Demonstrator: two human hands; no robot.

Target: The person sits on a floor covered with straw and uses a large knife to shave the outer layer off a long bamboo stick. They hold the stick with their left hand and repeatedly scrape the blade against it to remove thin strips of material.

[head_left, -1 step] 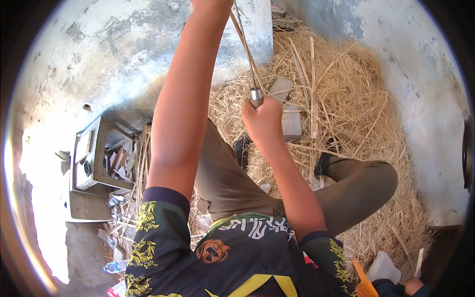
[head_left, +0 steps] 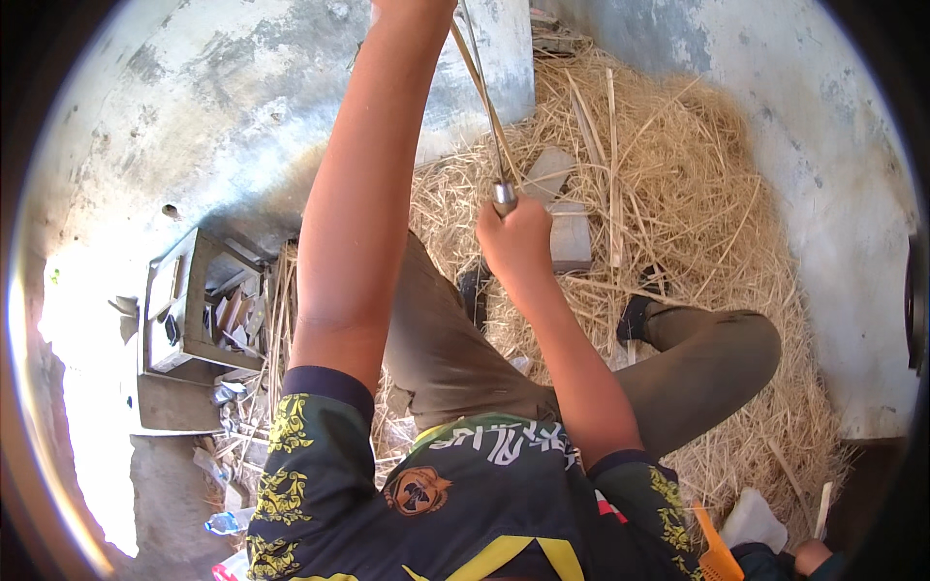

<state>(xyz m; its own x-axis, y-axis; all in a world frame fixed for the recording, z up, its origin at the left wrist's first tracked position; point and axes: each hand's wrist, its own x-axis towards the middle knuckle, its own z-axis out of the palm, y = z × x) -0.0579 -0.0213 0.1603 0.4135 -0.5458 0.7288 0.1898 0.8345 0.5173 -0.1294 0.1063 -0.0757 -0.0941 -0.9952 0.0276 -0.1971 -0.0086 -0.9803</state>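
My right hand is closed around the handle of a long, thin-bladed knife, whose shiny metal collar shows above my fist. The blade runs up toward the top edge of the view. A narrow tan strip, apparently bamboo, crosses close beside the blade; whether they touch is unclear. My left arm reaches far forward, and only the wrist end of my left hand shows at the top edge. Its fingers are cut off, so what they hold is hidden.
Straw-like shavings cover the floor around my bent legs. Grey blocks lie beyond my right hand. A wooden box-like cabinet with scraps stands at left, near a plastic bottle. An orange object and another person's hand are lower right.
My right hand and the knife's collar have shifted very slightly down toward me. My left arm looks almost unmoved.
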